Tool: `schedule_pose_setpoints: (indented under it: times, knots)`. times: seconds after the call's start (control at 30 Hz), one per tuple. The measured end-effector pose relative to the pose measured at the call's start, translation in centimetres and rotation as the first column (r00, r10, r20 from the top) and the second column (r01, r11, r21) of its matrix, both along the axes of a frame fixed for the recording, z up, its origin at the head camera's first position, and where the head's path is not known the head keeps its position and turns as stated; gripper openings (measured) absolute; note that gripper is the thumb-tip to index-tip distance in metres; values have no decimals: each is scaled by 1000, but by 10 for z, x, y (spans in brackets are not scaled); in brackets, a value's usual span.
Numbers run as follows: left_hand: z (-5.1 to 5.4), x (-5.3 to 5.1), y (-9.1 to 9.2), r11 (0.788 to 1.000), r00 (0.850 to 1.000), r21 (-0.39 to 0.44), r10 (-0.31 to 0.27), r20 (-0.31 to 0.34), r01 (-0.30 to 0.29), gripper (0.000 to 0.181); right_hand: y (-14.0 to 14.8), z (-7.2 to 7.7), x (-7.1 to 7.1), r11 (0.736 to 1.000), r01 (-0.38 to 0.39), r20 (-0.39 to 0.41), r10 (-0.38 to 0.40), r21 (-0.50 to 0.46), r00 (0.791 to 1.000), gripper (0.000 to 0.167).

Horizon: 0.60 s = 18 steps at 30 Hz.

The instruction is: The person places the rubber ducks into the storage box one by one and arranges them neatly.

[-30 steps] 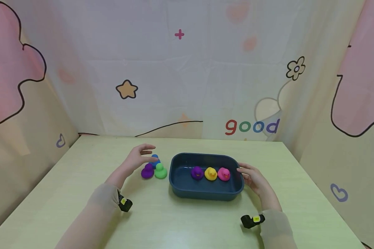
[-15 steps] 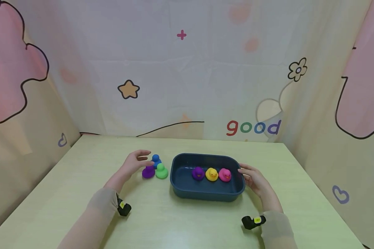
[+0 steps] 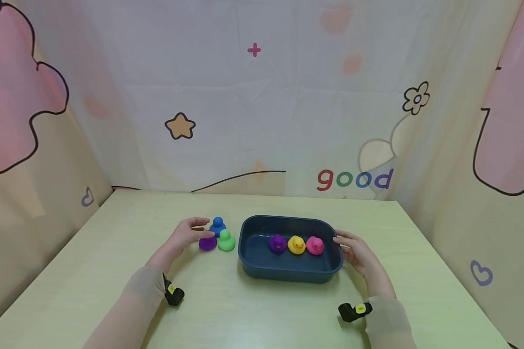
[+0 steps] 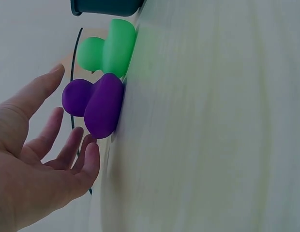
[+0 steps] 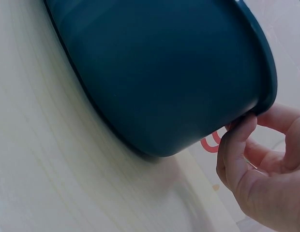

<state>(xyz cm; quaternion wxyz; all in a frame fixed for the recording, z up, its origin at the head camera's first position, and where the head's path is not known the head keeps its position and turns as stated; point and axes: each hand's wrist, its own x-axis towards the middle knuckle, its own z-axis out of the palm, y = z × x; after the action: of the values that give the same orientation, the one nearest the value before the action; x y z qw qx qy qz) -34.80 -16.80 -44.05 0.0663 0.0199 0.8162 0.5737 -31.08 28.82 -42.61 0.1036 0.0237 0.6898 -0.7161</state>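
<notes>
My left hand [image 3: 189,234] is at the left group of toy ducks, fingers spread and thumb apart. Between them is a purple duck [image 4: 104,106], partly hidden by the hand in the head view; I see no firm hold on it. Beside it sit a green duck [image 3: 226,241] and a blue duck [image 3: 217,227]. My right hand [image 3: 357,250] holds the right end of a dark blue tray [image 3: 288,273], its fingers bent at the rim. Inside the tray a purple duck [image 3: 277,244], a yellow duck [image 3: 296,245] and a pink duck [image 3: 315,245] stand in a row.
Everything stands on a pale wooden table [image 3: 262,315]. A printed curtain [image 3: 227,106] hangs behind the table and along both sides. Each wrist carries a small black camera, one on the left [image 3: 173,294] and one on the right [image 3: 353,311].
My left hand has come down and slightly left, from over the blue duck to the purple duck. The right hand has stayed at the tray, and the ducks have not moved.
</notes>
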Motion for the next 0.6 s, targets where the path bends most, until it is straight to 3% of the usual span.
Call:
schedule_pose_setpoints:
  times: [0.23,0.6]
  knots:
    - [-4,1,-1,999,1000,-35,-30,-3,30,61,0,0,0,1000,-4,-4,4,-8,1000,44]
    - [-6,2,3,998,1000,-62,-21,22,22,60,0,0,0,1000,5,3,-5,7,1000,49]
